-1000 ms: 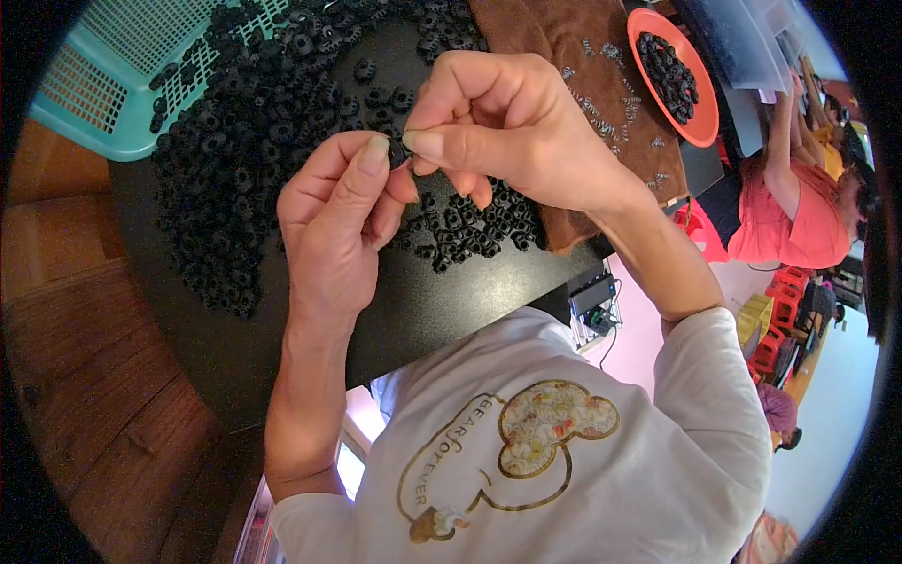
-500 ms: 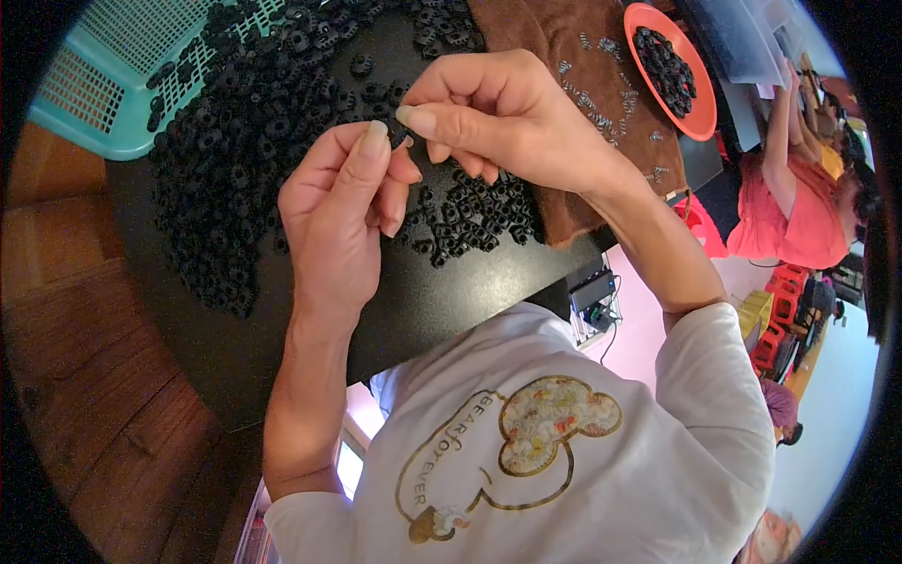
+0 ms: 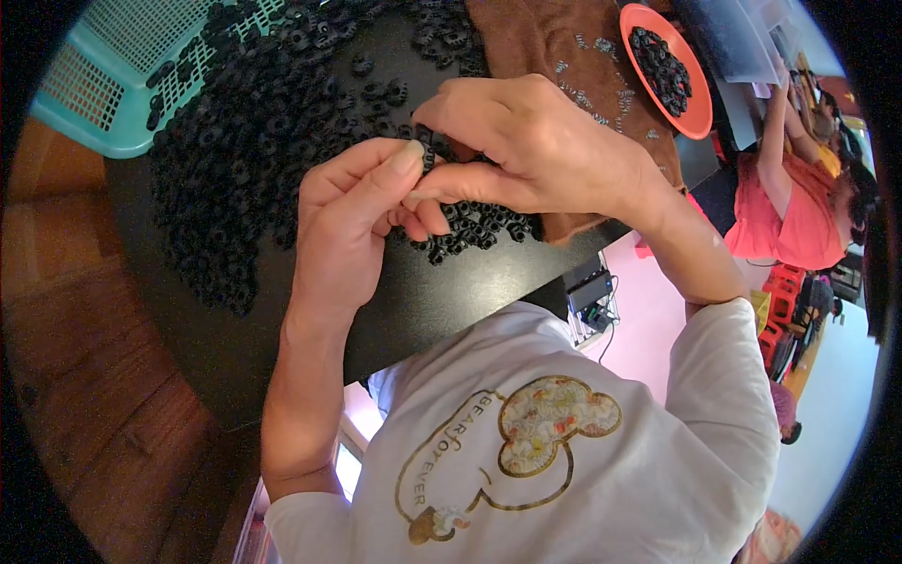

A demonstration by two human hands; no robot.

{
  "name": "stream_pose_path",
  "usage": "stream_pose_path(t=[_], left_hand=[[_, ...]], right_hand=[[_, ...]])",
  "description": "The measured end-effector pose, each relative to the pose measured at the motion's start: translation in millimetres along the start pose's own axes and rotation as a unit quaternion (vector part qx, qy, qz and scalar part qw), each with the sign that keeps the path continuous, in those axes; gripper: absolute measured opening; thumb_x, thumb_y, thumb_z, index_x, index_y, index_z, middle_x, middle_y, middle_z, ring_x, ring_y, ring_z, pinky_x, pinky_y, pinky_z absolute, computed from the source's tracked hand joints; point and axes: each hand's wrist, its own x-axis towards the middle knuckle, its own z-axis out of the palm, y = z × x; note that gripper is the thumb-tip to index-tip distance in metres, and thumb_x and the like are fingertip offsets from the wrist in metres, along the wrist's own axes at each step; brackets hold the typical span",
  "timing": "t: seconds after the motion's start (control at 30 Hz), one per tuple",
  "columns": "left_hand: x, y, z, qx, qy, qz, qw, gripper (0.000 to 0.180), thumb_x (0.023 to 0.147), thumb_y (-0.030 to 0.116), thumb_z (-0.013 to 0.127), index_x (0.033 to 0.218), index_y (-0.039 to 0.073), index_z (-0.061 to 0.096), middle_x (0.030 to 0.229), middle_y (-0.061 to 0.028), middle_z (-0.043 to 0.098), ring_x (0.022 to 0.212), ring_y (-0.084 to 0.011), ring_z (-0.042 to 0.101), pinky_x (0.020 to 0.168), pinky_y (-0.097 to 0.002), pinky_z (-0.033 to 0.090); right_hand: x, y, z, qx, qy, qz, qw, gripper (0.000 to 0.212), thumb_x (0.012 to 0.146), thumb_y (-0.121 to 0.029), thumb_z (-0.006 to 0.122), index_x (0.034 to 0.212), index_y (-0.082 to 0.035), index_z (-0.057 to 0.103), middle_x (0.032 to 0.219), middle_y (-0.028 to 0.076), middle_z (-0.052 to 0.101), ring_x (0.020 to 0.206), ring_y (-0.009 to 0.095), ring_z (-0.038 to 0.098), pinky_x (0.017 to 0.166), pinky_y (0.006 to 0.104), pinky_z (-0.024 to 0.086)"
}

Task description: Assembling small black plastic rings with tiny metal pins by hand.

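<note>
My left hand (image 3: 352, 211) pinches a small black plastic part (image 3: 428, 155) between thumb and fingers, above the dark table. My right hand (image 3: 526, 146) meets it from the right, its thumb and fingers closed around the same part, most of which they hide. Left of and beyond my hands spreads a big heap of round, notched black pieces (image 3: 211, 202). Smaller black square-holed pieces (image 3: 479, 226) lie under and just right of my fingertips. A brown cloth (image 3: 526, 38) with several loose metal springs (image 3: 601, 44) on it is beyond my right hand.
A green plastic basket (image 3: 70, 122) holding a few black pieces stands at the far left. At the far right is an orange bowl (image 3: 700, 122) filled with black parts. Another person in a red top (image 3: 785, 211) sits farther right, near a clear plastic bin (image 3: 728, 38).
Both hands have shifted slightly to the right. My right hand has turned over, its back now showing more, and its fingers have closed in on the part at my left fingertips.
</note>
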Motion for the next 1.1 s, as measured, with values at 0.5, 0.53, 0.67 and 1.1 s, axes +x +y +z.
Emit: stream_pose_path(t=[0.5, 0.53, 0.67, 1.1], left_hand=[[-4, -3, 5, 0.0, 0.014, 0.016, 1.0, 0.024, 0.093, 0.019, 0.059, 0.097, -0.003, 0.066, 0.081, -0.0068, 0.068, 0.069, -0.0106, 0.062, 0.067, -0.024, 0.052], [-4, -4, 5, 0.007, 0.015, 0.029, 0.999, 0.024, 0.093, 0.019, 0.059, 0.097, -0.003, 0.066, 0.082, -0.0068, 0.068, 0.07, -0.0106, 0.063, 0.068, -0.0238, 0.052], [-2, -3, 6, 0.025, 0.038, 0.055, 0.997, 0.024, 0.093, 0.019, 0.059, 0.098, -0.003, 0.066, 0.084, -0.0066, 0.068, 0.072, -0.0103, 0.063, 0.069, -0.0234, 0.051], [-2, -5, 11, 0.021, 0.069, 0.085, 0.994, 0.021, 0.093, 0.016, 0.057, 0.097, -0.003, 0.066, 0.083, -0.0053, 0.068, 0.071, -0.0091, 0.063, 0.069, -0.0213, 0.05]], right_hand=[[-10, -5, 13, -0.054, 0.066, -0.03, 0.996, 0.029, 0.077, -0.026, 0.067, 0.073, -0.004, 0.049, 0.063, 0.01, 0.051, 0.053, 0.031, 0.058, 0.045, 0.0409, 0.047], [-11, -6, 14, -0.058, 0.072, -0.024, 0.995, 0.029, 0.077, -0.025, 0.068, 0.074, -0.004, 0.049, 0.063, 0.01, 0.051, 0.053, 0.03, 0.058, 0.045, 0.0406, 0.047], [-11, -4, 15, -0.074, 0.094, -0.018, 0.993, 0.029, 0.075, -0.026, 0.07, 0.075, -0.005, 0.05, 0.063, 0.008, 0.051, 0.053, 0.029, 0.058, 0.044, 0.0399, 0.046], [-7, -4, 21, -0.116, 0.107, -0.039, 0.987, 0.029, 0.077, -0.025, 0.068, 0.07, -0.006, 0.048, 0.061, 0.007, 0.047, 0.051, 0.027, 0.057, 0.041, 0.0382, 0.044]])
